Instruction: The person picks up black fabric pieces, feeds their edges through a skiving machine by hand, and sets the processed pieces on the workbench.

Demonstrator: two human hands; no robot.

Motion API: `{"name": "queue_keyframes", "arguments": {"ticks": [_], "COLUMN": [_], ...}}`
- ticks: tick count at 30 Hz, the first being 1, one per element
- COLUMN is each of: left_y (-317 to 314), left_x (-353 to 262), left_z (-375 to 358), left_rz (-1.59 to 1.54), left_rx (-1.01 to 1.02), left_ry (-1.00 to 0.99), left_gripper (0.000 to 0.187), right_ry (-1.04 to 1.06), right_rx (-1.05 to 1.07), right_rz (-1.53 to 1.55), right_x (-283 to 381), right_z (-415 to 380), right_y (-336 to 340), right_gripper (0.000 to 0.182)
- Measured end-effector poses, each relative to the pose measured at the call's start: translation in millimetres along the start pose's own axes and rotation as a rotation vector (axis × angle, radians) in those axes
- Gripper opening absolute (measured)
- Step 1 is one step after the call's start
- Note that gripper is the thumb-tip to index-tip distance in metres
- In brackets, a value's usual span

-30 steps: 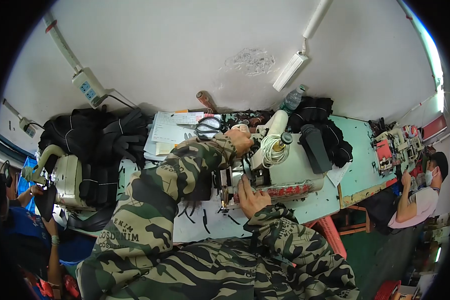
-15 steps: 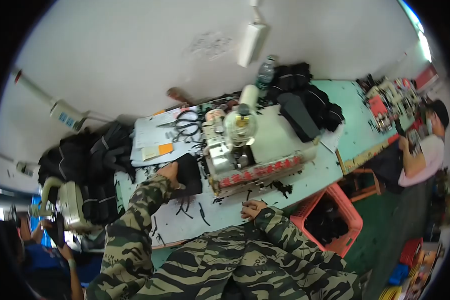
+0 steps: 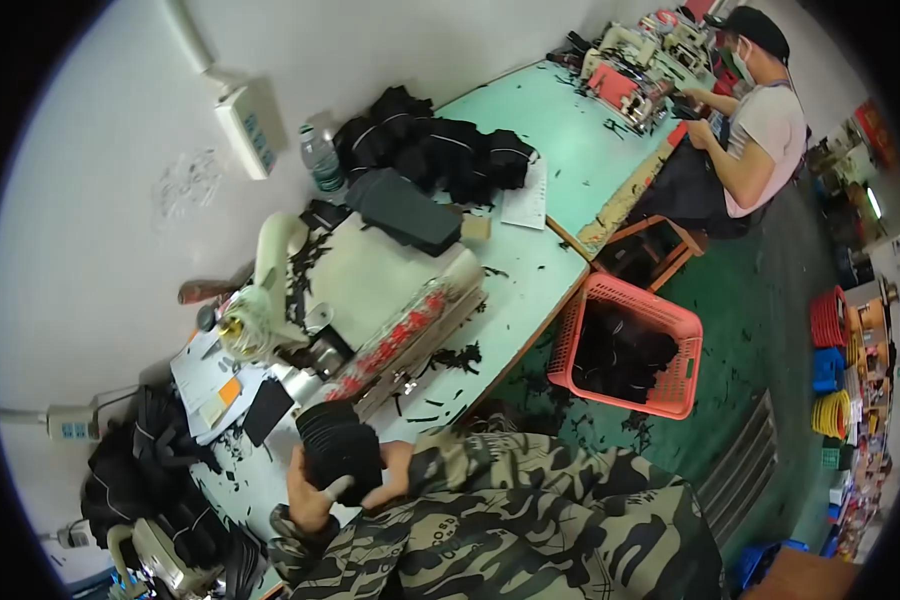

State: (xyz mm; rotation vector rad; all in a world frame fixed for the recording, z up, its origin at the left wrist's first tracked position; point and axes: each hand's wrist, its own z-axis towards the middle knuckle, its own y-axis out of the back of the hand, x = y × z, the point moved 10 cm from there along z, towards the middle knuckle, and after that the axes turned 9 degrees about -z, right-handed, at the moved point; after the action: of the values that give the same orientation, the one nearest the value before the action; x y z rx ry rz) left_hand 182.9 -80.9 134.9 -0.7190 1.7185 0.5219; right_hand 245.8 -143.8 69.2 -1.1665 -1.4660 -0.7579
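My left hand [image 3: 310, 492] and my right hand [image 3: 393, 474] close around a stack of black cloth pieces [image 3: 338, 445] at the table's front edge, just above my lap. Several layered edges show along the top of the stack. Something whitish covers a thumb tip of the left hand. Beyond the stack stands a sewing machine [image 3: 275, 255] with a flat bed and red markings along its front. A flat black piece [image 3: 267, 412] lies on the table to the left of the stack.
A red plastic basket [image 3: 692, 350] with black pieces stands on the floor at right. Black goods [image 3: 440, 150], a dark grey pad [image 3: 402, 208] and a water bottle [image 3: 320, 160] are behind the machine. Another person [image 3: 755, 130] sits at the far right. Papers [image 3: 215, 385] lie at left.
The view has turned right. My left hand has left the flat black piece on the table, and both hands have come together around a black stack near my lap.
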Motion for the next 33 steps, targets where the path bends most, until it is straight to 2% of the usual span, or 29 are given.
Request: {"name": "queue_keyframes", "arguments": {"ticks": [1, 4, 6, 8, 9, 10, 12, 13, 16, 17, 20, 21, 28, 30, 31, 33], "left_y": [-11.6, 41.6, 76.9, 150.6, 190.5, 222.4, 209.0, 241.3, 241.4, 253.8, 239.1, 238.1, 213.6, 196.5, 183.5, 199.7], "left_x": [-4.4, 30.4, 28.1, 49.3, 89.1, 136.9, 135.5, 168.6, 172.2, 183.0, 155.8, 149.9, 129.1, 113.9, 111.2, 141.8], "left_z": [6.1, -10.3, 7.5, 23.3, 41.5, 53.1, 68.4, 77.0, 90.0, 94.5, 97.9, 97.8, 78.2, 67.4, 63.4, 41.0], "left_rz": [-0.111, 0.138, -0.269, 0.199, 0.504, 0.809, 1.292, 1.334, 1.153, 1.166, 1.210, 1.257, 1.197, 1.059, 0.842, 0.539], "left_rx": [-0.068, -0.237, -0.095, -0.370, -0.358, -0.339, -0.329, -0.384, -0.328, -0.292, -0.313, -0.349, -0.367, -0.343, -0.275, -0.261], "left_ry": [-0.063, -0.169, 0.082, 0.122, 0.048, -0.030, -0.194, -0.005, 0.472, 0.572, 0.332, 0.309, 0.477, 0.466, 0.381, 0.260], "left_gripper": [0.058, 0.043, 0.031, 0.027, 0.031, 0.036, 0.054, 0.064, 0.060, 0.057, 0.057, 0.054, 0.051, 0.051, 0.046, 0.040], "right_ry": [-0.013, -0.048, -0.053, -0.031, -0.081, -0.017, 0.116, 0.131, 0.253, 0.225, 0.160, 0.152, 0.064, 0.055, 0.053, -0.023], "right_rx": [-0.063, -0.142, -0.132, -0.090, -0.095, -0.097, -0.117, -0.034, -0.119, -0.124, -0.149, -0.163, -0.155, -0.127, -0.113, -0.036], "right_rz": [0.070, 0.119, 0.168, 0.264, 0.303, 0.330, 0.383, 0.390, 0.382, 0.390, 0.411, 0.414, 0.407, 0.407, 0.406, 0.385], "right_x": [-0.3, 14.2, 18.5, 31.3, 30.0, 33.1, 38.2, 52.7, 65.8, 60.5, 39.5, 35.7, 26.0, 13.9, 10.1, 2.0], "right_z": [2.1, -7.3, -16.1, -26.0, -31.8, -33.4, -36.6, -43.5, -60.5, -60.7, -59.2, -58.4, -52.4, -45.6, -42.2, -33.0], "right_y": [9.1, 33.1, 42.5, 60.0, 67.8, 71.5, 82.9, 82.5, 99.3, 100.5, 102.6, 103.1, 88.1, 79.4, 75.5, 59.7], "right_gripper": [0.069, 0.059, 0.054, 0.053, 0.058, 0.061, 0.066, 0.073, 0.071, 0.071, 0.070, 0.068, 0.062, 0.062, 0.062, 0.062]}}
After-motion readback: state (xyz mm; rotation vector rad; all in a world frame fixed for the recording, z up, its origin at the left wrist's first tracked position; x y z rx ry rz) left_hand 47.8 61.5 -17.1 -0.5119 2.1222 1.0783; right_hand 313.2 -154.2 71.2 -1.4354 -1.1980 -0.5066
